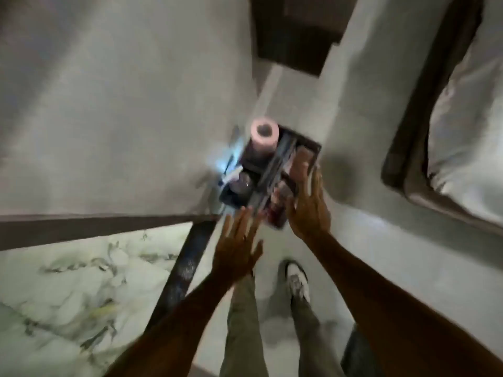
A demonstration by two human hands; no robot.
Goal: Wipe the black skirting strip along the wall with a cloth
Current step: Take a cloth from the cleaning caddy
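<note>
The picture is blurred. A dark cleaning caddy (pixel 313 148) stands on the pale floor by the wall, with a pink paper roll (pixel 264 136) and several bottles in it. My left hand (pixel 236 246) is stretched out open, fingers apart, just short of the caddy's near end. My right hand (pixel 309 208) is open too, its fingertips at the caddy's right rim. A black strip (pixel 185 265) runs along the floor beside the marble-patterned surface (pixel 81 281), to the left of my left arm. A second dark strip (pixel 95 227) runs along the wall's foot. No cloth is visible.
A bed (pixel 468 126) with a dark frame and pale bedding fills the right side. A dark wooden piece (pixel 294 31) stands at the far end of the narrow floor passage. My legs and a white shoe (pixel 298 284) are below the hands.
</note>
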